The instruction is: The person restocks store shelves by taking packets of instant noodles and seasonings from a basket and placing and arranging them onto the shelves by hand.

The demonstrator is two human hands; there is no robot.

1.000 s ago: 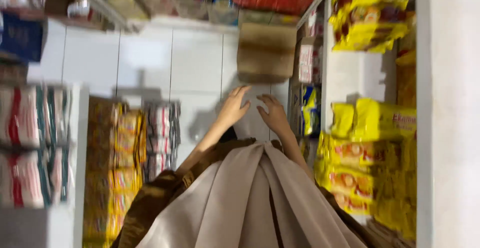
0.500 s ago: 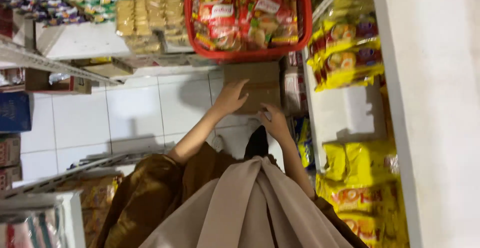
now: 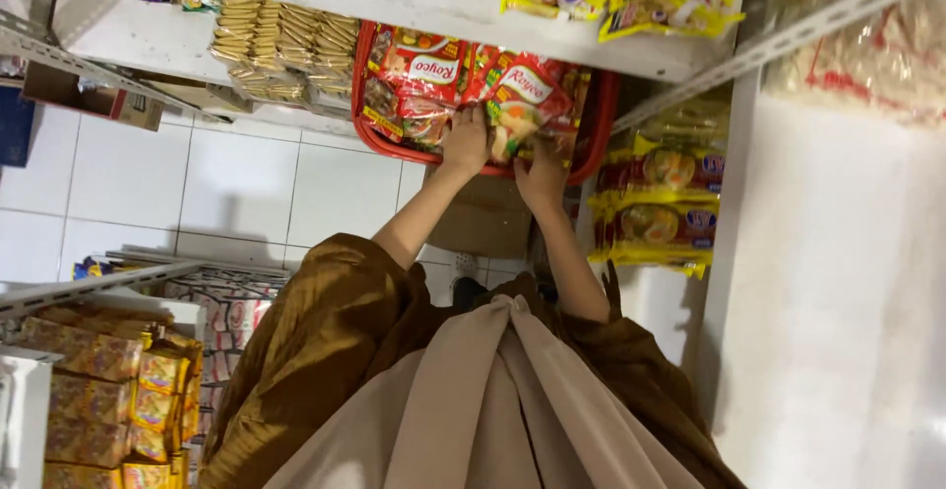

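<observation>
A red sachet pack (image 3: 519,104) lies in the red basket (image 3: 598,144) on the white shelf (image 3: 434,1). The right hand (image 3: 540,175) grips its lower edge, fingers closed. The left hand (image 3: 465,140) rests beside it on more red packs (image 3: 414,85); its grip cannot be told. Yellow packets (image 3: 655,203) hang just right.

A red basket (image 3: 601,139) of seasoning sachets (image 3: 419,80) sits on the white-tiled floor (image 3: 236,183).
</observation>
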